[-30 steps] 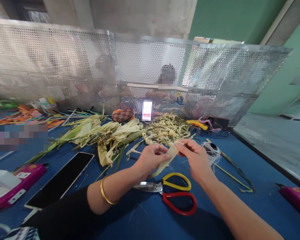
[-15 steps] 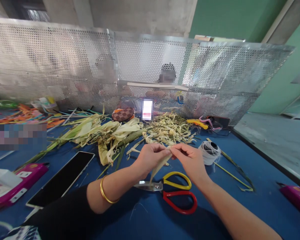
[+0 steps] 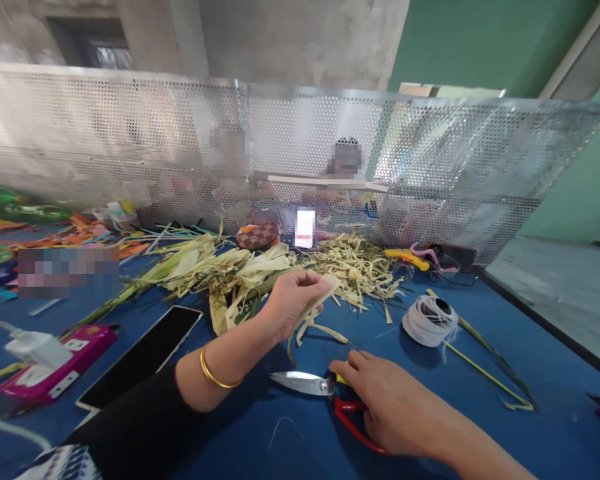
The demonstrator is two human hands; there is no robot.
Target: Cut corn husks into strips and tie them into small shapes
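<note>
My left hand pinches a pale strip of corn husk between thumb and fingers, above the middle of the table. Part of the strip hangs below and behind the hand. Lower right, my right hand is closed over the handles of the scissors, which lie on the table. Their blades point left and look closed. The red handle shows beneath the hand, while the yellow one is mostly hidden by the fingers. Curled husk scraps lie just beyond the blades.
Whole corn husks and a heap of husk shreds lie behind. A white thread spool stands right. At left are a phone and a magenta power strip. A perforated metal screen closes the back; people sit beyond it.
My right hand has left the husk strip and come down onto the scissors' handles. My left hand still holds the strip. The view has shifted slightly.
</note>
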